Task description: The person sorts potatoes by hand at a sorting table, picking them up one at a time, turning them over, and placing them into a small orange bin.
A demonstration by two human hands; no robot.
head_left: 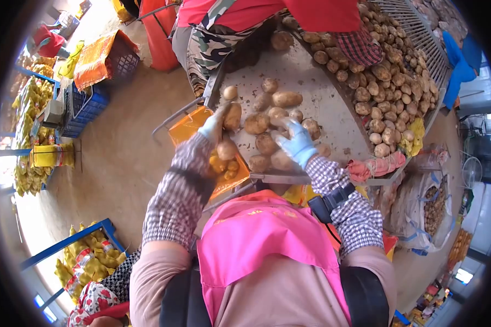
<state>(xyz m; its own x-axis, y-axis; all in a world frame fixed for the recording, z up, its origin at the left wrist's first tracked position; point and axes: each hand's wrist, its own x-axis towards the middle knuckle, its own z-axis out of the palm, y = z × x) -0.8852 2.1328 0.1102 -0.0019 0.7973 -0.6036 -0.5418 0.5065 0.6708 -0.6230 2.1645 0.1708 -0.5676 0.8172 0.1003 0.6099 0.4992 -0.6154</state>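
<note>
My left hand, in a light blue glove, is at the left edge of a metal sorting tray. It curls against a brown potato; its far fingers are partly hidden. Just below that hand, another potato is over the mouth of an orange mesh bag with several potatoes inside. My right hand, gloved too, has its fingers apart over the potatoes on the tray, close to a round potato. Several more lie between my hands, among them a large potato.
A co-worker in red leans over the tray's far side, with one checked sleeve by a big potato heap. Rolled pink mesh lies at the right front corner. Blue crates and filled yellow bags stand left.
</note>
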